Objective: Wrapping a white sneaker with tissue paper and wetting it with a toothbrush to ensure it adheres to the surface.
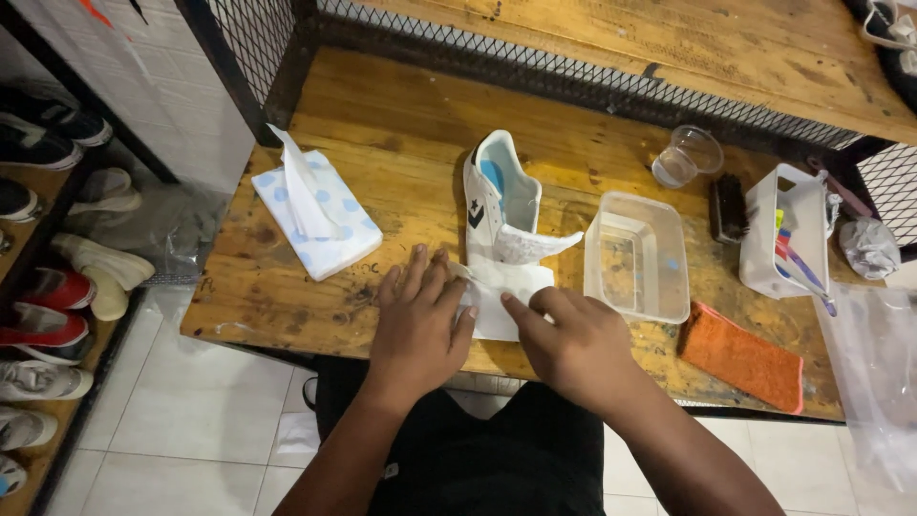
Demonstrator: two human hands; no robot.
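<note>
A white sneaker point(499, 196) with a pale blue insole lies on the wooden table point(401, 134), toe toward me. A white tissue point(501, 291) covers its toe end and spreads flat on the table. My left hand point(417, 320) rests flat with fingers apart on the tissue's left edge. My right hand point(565, 339) presses on the tissue from the right, index finger stretched out across it. A crumpled piece of tissue point(535, 246) pokes out at the sneaker's right side.
A pale blue dotted tissue pack point(315, 215) lies left of the sneaker. To the right are a clear plastic tub point(637, 256), an orange cloth point(743, 356), a dark brush point(729, 207), a clear cup point(686, 156), a white caddy point(786, 231). Shoes fill a rack point(48, 287) at left.
</note>
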